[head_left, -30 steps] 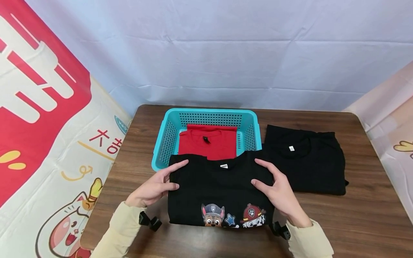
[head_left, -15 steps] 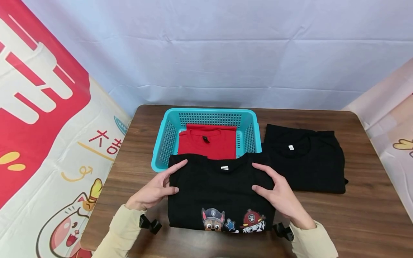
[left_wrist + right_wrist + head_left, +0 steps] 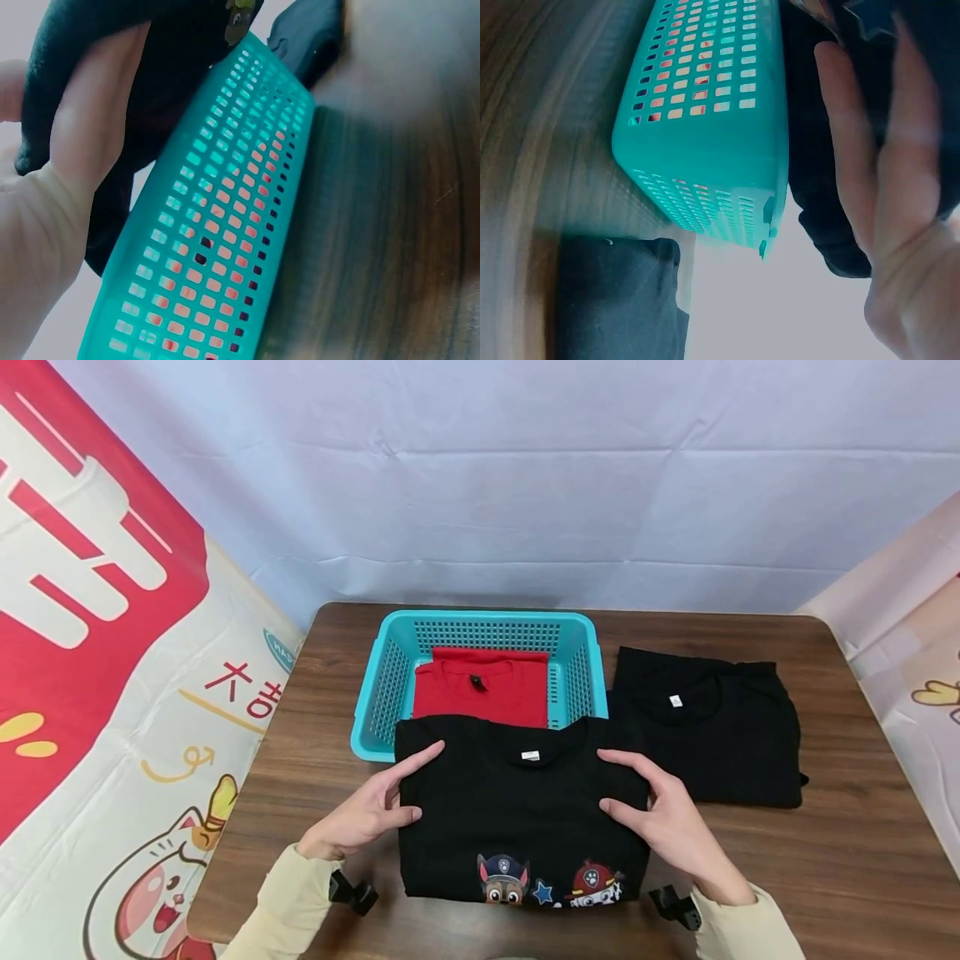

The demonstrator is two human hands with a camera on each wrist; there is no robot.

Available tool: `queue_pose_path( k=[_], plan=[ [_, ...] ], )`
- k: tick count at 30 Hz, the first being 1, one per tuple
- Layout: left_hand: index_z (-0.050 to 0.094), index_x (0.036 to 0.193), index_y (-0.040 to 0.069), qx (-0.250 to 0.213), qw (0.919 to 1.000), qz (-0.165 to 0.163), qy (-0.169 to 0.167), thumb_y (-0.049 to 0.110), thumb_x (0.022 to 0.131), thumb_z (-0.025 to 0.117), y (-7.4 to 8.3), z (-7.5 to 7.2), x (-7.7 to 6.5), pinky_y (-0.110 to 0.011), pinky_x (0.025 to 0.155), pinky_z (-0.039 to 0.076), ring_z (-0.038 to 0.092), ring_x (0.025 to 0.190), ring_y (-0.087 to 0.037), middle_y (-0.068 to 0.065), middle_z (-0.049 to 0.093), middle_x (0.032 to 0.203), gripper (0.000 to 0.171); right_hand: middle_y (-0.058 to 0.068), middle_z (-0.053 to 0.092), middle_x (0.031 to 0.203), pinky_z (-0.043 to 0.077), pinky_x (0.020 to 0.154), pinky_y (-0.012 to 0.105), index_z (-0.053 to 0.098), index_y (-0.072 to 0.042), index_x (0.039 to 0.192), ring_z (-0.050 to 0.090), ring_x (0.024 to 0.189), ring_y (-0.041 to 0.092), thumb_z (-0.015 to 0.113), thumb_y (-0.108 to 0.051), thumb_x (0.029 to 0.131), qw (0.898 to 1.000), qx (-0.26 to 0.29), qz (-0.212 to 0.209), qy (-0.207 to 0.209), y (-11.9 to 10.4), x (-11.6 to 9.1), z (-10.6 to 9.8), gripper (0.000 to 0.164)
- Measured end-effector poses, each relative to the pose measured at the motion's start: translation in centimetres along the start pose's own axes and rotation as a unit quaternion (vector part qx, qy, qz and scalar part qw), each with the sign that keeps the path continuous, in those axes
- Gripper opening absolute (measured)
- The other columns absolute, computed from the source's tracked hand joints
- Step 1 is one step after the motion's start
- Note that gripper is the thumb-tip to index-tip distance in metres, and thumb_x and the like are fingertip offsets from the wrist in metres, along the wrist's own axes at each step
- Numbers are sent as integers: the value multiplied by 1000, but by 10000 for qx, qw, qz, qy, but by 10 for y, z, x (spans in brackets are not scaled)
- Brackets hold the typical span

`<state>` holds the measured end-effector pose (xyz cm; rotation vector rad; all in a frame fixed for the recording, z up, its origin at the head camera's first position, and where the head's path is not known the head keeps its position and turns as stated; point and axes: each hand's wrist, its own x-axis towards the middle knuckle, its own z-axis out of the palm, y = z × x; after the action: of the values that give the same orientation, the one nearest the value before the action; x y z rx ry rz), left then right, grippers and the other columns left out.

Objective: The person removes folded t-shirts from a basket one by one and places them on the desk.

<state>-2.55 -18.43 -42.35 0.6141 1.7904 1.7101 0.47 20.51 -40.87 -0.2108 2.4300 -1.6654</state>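
The left grip (image 3: 360, 817) and right grip (image 3: 672, 828) pinch the folded black cartoon-print fabric shirt (image 3: 525, 814), now slightly farther right and held over the near side of the turquoise perforated plastic basket (image 3: 487, 617), so setting it down seems unfinished.

On the worktop (image 3: 847, 860), the basket (image 3: 487, 616) stands near the far edge with a first shirt (image 3: 480, 693) lying in it, and a second shirt (image 3: 720, 747) lies to its right. Held up before the basket, hiding its near side in the head view, a third shirt (image 3: 525, 810) spans between the left grip (image 3: 356, 814) and the right grip (image 3: 671, 818); a curtain (image 3: 510, 493) hangs behind the worktop.
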Motion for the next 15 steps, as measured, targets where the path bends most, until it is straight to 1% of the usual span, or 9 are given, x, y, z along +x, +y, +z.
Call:
queue_pose_path(
  k=[2,4,7,8,10,11,12,13,15],
  plan=[
    [22,155,18,81,10000,-15,47,-6,89,54,-2,0,-2,-32,39,30,34,39,-18,-14,18,160,77,11,61,107,53,60,24,55,-18,133,62,66,6,71,-10,86,10000,-77,11,61,0,-1,0,50],
    [23,155,19,82,9999,-44,81,-6,89,54,-3,0,-4,-32,39,30,33,39,-18,-11,18,161,77,7,60,99,46,50,24,57,-19,131,51,52,5,72,-13,86,9997,-208,17,152,1,-2,0,47],
    [23,155,17,101,9999,-7,71,-5,90,54,-5,0,-8,-26,39,31,31,38,-17,0,21,160,76,1,50,82,35,41,28,60,-22,127,32,39,7,72,-18,87,9993,-278,134,233,4,-3,1,42],
    [23,155,16,84,10000,0,48,-5,90,54,-5,0,-9,-26,40,31,31,38,-18,6,24,159,74,0,47,79,35,40,28,60,-22,126,31,39,6,72,-19,87,9993,-258,163,231,5,-4,1,41],
    [23,154,13,21,10000,34,-47,-2,91,54,-7,0,-11,-24,41,34,31,38,-18,13,53,134,71,-2,51,82,44,46,24,58,-20,128,45,45,2,71,-18,88,9998,34,172,110,7,-5,2,42],
    [24,154,12,-62,9999,10,-97,-1,92,53,-7,0,-12,-22,43,37,32,39,-17,16,61,116,69,-2,55,86,49,51,24,57,-18,130,53,52,2,70,-17,89,9997,196,162,30,8,-5,2,43],
    [25,154,11,-149,9998,4,-132,1,94,53,-8,0,-13,-21,45,41,34,39,-15,18,64,105,67,-2,58,92,53,57,24,54,-16,132,61,60,3,69,-15,89,9992,366,139,-60,10,-5,2,45],
    [25,154,11,-304,9993,-30,-191,2,95,52,-9,0,-14,-21,49,46,41,41,-12,18,66,91,66,-1,61,99,56,63,26,52,-15,135,66,70,5,68,-14,90,9985,514,102,-144,11,-6,3,48],
    [25,153,9,-640,9975,-91,-286,4,97,50,-11,1,-15,-22,57,53,54,49,-7,12,64,70,62,3,62,114,58,74,30,48,-12,138,70,88,11,67,-10,90,9969,731,8,-299,13,-6,4,52]
  ],
)
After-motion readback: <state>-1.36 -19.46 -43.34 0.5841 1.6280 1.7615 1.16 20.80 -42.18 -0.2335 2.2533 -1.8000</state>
